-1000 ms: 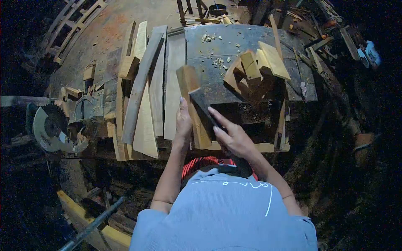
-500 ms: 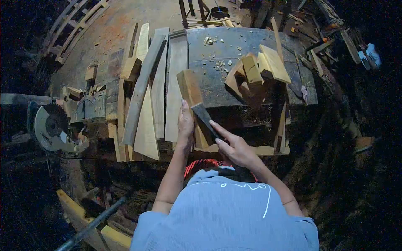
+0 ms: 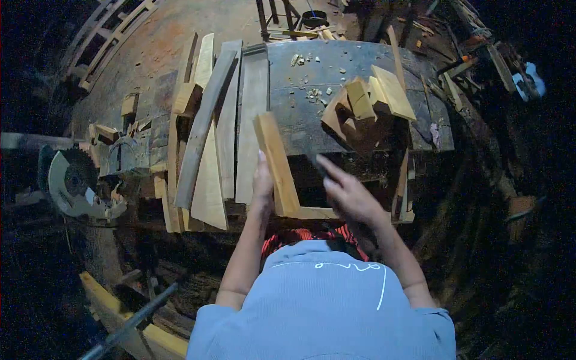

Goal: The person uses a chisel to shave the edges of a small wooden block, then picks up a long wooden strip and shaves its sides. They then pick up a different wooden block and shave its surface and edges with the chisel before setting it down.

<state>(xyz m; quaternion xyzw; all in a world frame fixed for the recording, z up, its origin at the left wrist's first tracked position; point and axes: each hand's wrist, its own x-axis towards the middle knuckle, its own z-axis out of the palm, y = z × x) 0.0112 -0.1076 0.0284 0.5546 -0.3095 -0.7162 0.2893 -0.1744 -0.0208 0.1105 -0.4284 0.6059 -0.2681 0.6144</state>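
My left hand [image 3: 262, 186] grips a squared wooden block [image 3: 278, 165] along its left side, holding it tilted at the near edge of the workbench. The block's upper end is blurred. In my right hand [image 3: 353, 197] is a dark, flat bar-like tool [image 3: 312, 157], its end pointing up and left. This tool is now to the right of the block and apart from it. Motion and the dark background hide its exact kind. Left of the block lies a long grey-brown board [image 3: 252, 108] on the workbench [image 3: 300, 66].
More long boards [image 3: 207, 132] lie to the left. At far left stands a circular saw [image 3: 72, 180] with a toothed blade. Wood offcuts [image 3: 360, 99] are stacked at the bench's right, and wood shavings [image 3: 315, 94] are scattered near the middle. A metal bar [image 3: 132, 324] crosses the lower left.
My right hand has moved up and right, taking the dark tool off the block's face. The block has shifted slightly downward and shows more of its light face. My left hand keeps its hold.
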